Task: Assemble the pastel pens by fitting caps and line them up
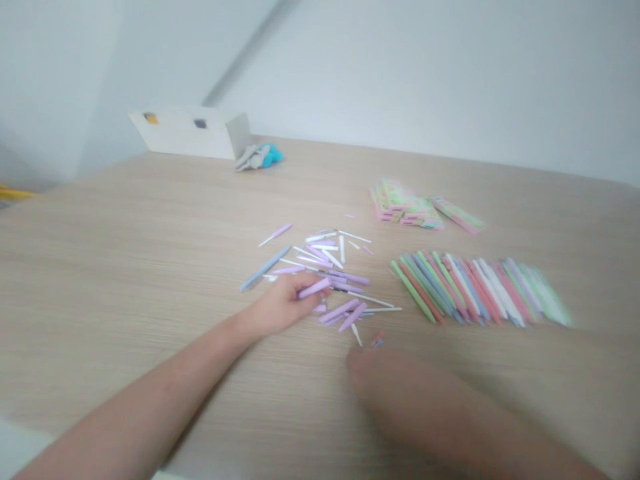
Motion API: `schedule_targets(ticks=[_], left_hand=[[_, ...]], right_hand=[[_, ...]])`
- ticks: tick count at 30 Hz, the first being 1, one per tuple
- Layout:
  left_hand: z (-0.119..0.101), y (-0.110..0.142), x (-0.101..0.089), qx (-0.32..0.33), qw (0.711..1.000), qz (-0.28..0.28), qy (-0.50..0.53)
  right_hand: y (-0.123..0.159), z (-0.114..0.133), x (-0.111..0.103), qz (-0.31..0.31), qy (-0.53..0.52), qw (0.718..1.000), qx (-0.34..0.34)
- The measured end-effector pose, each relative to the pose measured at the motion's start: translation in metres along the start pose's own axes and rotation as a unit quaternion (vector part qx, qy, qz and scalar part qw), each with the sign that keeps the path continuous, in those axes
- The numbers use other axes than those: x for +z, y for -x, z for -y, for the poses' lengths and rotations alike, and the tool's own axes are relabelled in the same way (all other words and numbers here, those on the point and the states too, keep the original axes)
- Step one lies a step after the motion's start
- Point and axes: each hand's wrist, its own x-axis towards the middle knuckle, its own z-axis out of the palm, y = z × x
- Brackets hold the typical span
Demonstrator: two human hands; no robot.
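My left hand (280,303) rests at the edge of a loose heap of slim pastel pen parts (330,273), mostly lilac and white, and its fingers pinch a lilac pen barrel (314,288). My right hand (380,380) is motion-blurred at the bottom of the view. Its fingertips are close to a small red and blue piece (377,340) just below the heap. To the right lies a tightly spaced row of green, pink, blue and white pens (480,290).
On the light wood table (125,267), a stack of pink and green packets (405,207) lies beyond the row. A white cardboard box (187,132) and a blue and grey bundle (259,157) stand at the far edge, against a white wall (425,73).
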Motion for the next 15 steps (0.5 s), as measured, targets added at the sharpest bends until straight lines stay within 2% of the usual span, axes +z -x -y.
schedule_targets(ticks=[4,7,10,13,15], left_hand=[[0.002,0.000,0.000,0.013,1.000,0.005,0.012],[0.003,0.000,0.000,0.015,0.999,0.009,0.028],[0.000,0.001,0.001,0.024,0.999,0.009,0.040],[-0.004,0.002,0.001,0.032,0.996,0.020,0.082],[-0.006,0.002,0.001,0.031,0.992,0.037,0.116]], right_hand=[[-0.011,0.005,-0.014,0.065,0.100,0.993,-0.023],[-0.023,0.006,-0.033,0.071,0.083,0.994,-0.018],[-0.035,-0.001,-0.047,0.047,-0.091,0.995,0.016],[-0.046,-0.011,-0.050,0.051,-0.305,0.950,0.034],[-0.051,-0.015,-0.048,0.048,-0.382,0.922,0.035]])
